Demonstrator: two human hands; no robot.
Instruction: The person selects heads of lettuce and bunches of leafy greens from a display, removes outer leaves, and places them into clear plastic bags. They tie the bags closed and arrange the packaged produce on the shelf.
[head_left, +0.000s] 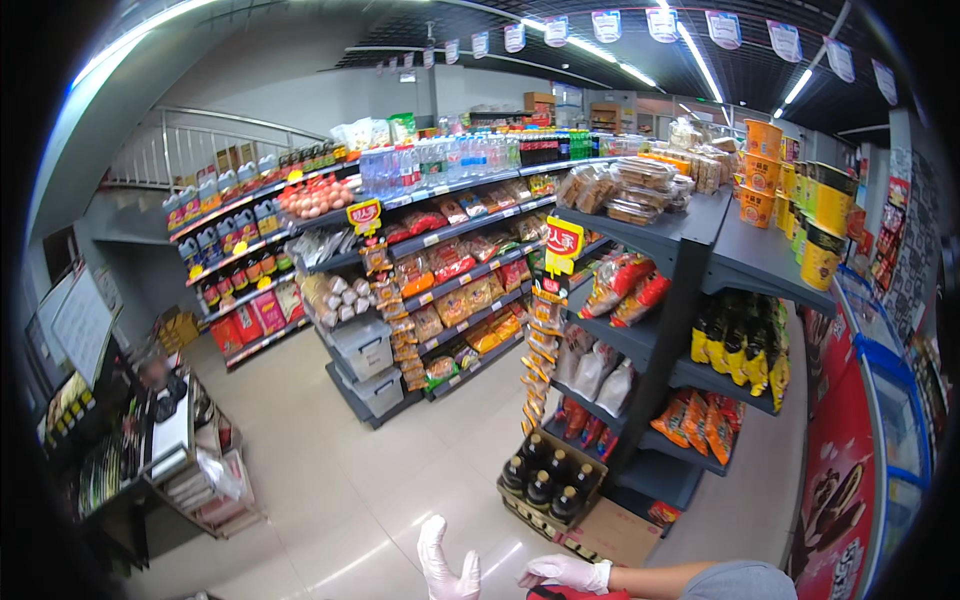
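Observation:
Both hands wear thin white gloves and show at the bottom edge. My left hand (448, 564) is raised, its fingers and thumb apart, with nothing between them. My right hand (564, 573) lies bent inward just above a red and black item (577, 593), perhaps fabric; whether it grips anything is hidden. Beyond it, on the floor, a cardboard tray (513, 504) holds several dark bottles with tan caps (539, 487). A flat brown cardboard piece (616, 531) lies beside that tray, at the foot of a dark shelf unit (675, 315).
Shelves of packaged food (454, 289) and eggs (315, 196) stand ahead, with clear plastic bins (364, 352) low at one end. A red chest freezer (840, 450) borders the right. At left is a cluttered counter (169, 442), with a person (156, 373) partly visible behind it.

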